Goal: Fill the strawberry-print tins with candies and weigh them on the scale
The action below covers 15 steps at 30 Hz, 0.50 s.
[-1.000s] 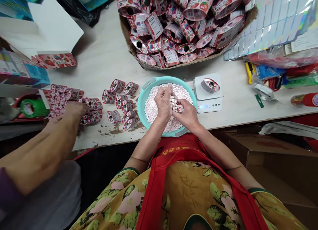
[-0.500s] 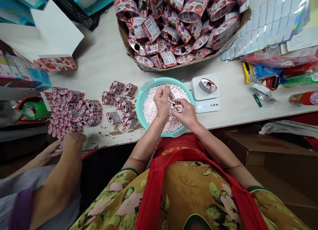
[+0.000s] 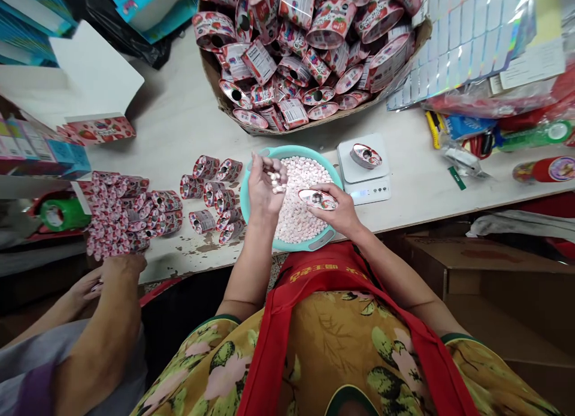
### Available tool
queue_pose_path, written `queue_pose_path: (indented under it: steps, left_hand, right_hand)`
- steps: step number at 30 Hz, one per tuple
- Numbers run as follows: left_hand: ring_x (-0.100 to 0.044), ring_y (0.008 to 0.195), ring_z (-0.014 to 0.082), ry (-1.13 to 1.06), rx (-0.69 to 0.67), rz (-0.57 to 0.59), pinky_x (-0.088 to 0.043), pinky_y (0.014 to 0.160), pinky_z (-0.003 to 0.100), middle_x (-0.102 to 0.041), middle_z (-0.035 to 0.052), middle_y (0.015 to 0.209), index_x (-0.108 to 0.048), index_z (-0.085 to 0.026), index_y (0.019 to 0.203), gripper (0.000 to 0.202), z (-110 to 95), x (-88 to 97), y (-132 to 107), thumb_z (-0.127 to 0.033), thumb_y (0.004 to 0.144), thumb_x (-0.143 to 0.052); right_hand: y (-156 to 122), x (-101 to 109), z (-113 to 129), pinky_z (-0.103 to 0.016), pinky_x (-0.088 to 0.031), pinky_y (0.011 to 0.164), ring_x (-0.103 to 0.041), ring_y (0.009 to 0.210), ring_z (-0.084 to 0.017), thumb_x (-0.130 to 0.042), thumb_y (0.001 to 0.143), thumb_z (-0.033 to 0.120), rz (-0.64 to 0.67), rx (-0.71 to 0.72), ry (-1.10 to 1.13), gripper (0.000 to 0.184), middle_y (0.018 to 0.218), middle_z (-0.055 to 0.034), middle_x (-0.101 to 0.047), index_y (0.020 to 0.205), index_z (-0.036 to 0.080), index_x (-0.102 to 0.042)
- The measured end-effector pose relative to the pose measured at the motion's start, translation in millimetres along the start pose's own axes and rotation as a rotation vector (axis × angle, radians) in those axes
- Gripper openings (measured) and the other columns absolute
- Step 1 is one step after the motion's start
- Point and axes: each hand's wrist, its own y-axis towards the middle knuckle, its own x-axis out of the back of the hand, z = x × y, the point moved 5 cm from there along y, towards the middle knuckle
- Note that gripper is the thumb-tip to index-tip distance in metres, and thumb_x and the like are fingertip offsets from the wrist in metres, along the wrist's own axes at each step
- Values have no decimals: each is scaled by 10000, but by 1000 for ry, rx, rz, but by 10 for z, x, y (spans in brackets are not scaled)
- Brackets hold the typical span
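Note:
My left hand (image 3: 263, 187) is cupped palm-up over the left side of a teal basin (image 3: 250, 182), fingers curled round a few white candies (image 3: 275, 176). The basin holds a heap of small white and pink candies (image 3: 299, 209). My right hand (image 3: 338, 209) grips a small oval candy tin (image 3: 317, 199) over the basin's right side, its flat face up. The two hands are a short way apart.
A white scale (image 3: 367, 179) with one tin (image 3: 366, 156) on it stands right of the basin. Behind is a cardboard box (image 3: 215, 83) heaped with several tins. Filled tins (image 3: 211, 191) lie left of the basin. Another person's hands (image 3: 108, 278) are at the lower left.
My hands have come apart: the left moved left with candies in its palm, the right turned the tin flat and drew it right. The other person's hands pulled back off the table.

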Motion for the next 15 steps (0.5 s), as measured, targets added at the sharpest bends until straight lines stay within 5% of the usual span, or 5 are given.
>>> queue_pose_path:
  steps: [3, 6, 8, 11, 15]
  left_hand:
    - [-544, 529, 70, 57, 274, -111, -444, 475, 151, -541, -14, 650, -523, -180, 778, 301, 270, 306, 163, -398, 977, -581]
    - [-433, 450, 46, 192, 459, -49, -254, 378, 125, -512, -21, 637, -543, -162, 843, 154, 521, 337, 173, -273, 935, -596]
    - [-380, 435, 35, 302, 422, 104, -161, 380, 130, -505, -27, 651, -550, -158, 888, 103, 585, 128, 146, -225, 880, -628]
    - [-275, 430, 32, 537, 304, 355, -131, 421, 158, -445, -57, 630, -516, -172, 849, 151, 696, -418, 138, -244, 861, -648]
    - [-456, 612, 99, 1052, -43, 581, -338, 587, 211, -543, -7, 715, -544, -169, 800, 157, 978, -1202, 317, -263, 913, -600]
  right_hand:
    - [-243, 262, -31, -346, -549, 919, -692, 994, -207, -808, 742, 337, -40, -94, 34, 376, 1088, -37, -727, 1085, 231, -696]
    - [-527, 572, -125, -350, -568, 887, -704, 958, -208, -825, 725, 355, -122, -213, 53, 397, 1070, -40, -741, 1082, 230, -702]
    - [-691, 802, -207, -357, -579, 873, -712, 946, -214, -834, 713, 367, -206, -283, 45, 414, 1061, -46, -752, 1082, 228, -707]
    - [-855, 1150, -329, -379, -591, 883, -722, 948, -225, -845, 690, 383, -372, -369, 25, 438, 1055, -59, -761, 1072, 218, -708]
    - [-909, 1511, -418, -389, -601, 884, -730, 938, -228, -863, 656, 379, -535, -399, -4, 461, 1047, -71, -764, 1052, 201, -708]
